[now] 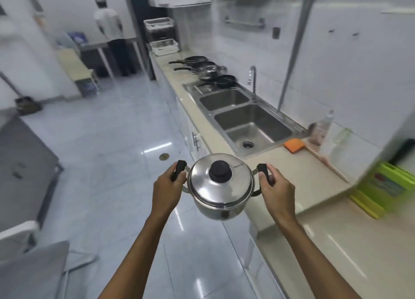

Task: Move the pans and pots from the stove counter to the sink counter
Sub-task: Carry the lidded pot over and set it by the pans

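I hold a steel pot (221, 198) with a lid and black knob in the air over the floor, just left of the counter edge. My left hand (167, 187) grips its left black handle and my right hand (275, 187) grips the right one. Farther along the beige sink counter (175, 74), beyond the double sink (265, 117), stand black frying pans (197, 59) and a steel lidded pan (210, 70). Another black pan (225, 81) rests on the sink's drainboard.
An orange cloth (294, 145), a bottle (321, 128) and a wooden stick lie on the counter right of the sink. Green boards (386, 186) stand at far right. A faucet (252, 78) rises behind the sink. A person (112, 29) stands far back. Tiled floor lies left.
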Tool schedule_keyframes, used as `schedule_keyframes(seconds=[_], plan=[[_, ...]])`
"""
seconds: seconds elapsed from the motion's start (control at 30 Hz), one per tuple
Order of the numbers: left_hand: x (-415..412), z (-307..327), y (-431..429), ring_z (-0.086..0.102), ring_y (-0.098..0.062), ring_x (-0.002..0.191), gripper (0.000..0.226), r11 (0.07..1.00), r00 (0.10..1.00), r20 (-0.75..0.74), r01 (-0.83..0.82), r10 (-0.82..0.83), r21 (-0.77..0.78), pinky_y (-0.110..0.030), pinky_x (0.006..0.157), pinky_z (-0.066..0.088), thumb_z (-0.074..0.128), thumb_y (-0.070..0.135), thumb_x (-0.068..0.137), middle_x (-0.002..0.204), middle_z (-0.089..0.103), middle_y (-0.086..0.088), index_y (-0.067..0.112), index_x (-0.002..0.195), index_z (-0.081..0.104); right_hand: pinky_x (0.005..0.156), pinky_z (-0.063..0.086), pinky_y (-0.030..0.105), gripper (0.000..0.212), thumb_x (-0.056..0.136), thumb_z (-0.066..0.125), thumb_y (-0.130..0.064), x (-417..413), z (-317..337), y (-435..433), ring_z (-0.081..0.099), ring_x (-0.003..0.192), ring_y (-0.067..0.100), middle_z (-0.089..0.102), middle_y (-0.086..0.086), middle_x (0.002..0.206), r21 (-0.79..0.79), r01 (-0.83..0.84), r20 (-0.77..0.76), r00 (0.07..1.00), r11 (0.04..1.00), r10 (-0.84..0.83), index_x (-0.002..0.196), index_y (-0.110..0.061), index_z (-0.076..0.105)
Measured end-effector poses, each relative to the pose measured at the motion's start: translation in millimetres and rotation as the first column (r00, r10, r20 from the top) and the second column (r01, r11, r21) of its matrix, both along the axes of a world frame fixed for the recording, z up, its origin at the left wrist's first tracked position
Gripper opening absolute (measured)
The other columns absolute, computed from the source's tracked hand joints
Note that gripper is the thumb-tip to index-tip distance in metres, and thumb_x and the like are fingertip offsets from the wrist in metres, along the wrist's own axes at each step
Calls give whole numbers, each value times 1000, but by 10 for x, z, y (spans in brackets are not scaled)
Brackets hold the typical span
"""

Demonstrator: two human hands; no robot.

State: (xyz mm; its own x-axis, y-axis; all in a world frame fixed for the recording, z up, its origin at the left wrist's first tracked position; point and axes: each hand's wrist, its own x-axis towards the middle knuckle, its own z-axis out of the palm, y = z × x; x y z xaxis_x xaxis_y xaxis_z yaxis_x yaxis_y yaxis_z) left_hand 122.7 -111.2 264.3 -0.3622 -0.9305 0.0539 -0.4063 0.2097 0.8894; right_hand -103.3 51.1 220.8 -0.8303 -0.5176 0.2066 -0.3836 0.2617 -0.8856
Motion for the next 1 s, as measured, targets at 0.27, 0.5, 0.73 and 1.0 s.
schedule_keyframes(seconds=[0.27,0.5,0.73,1.0], plan=[[127,-247,-1532,69,5,81,30,991,992,-14,-126,127,49,-20,68,46,61,30,95,81,75,24,59,88,66,88,56,36,39,97,61,-31,-92,-144,-1941,69,92,19,76,1,98,29,-122,14,992,992,122,133,-18,66],[-317,-304,-3459,70,5,83,42,988,993,16,-120,119,98,-18,69,48,61,28,97,82,75,27,70,93,61,60,43,1,35,96,62,-28,-545,-172,-3911,59,65,-8,62,-17,71,65,-131,-16,991,989,133,130,-19,68],[-728,-240,-5279,72,-5,90,32,982,986,-29,-162,166,97,-18,71,47,62,27,96,86,78,15,56,110,66,68,50,26,42,98,60,-30,-949,-25,-5659,63,70,7,66,-7,74,97,-189,-5,982,977,191,139,-18,61],[-1302,-472,-7543,72,-4,81,29,991,996,-18,-86,89,100,-9,63,46,62,27,98,84,77,14,55,102,64,55,41,10,35,97,59,-30,-1453,-307,-7718,53,55,-1,53,-12,57,118,-117,-5,993,986,119,129,-18,68]])
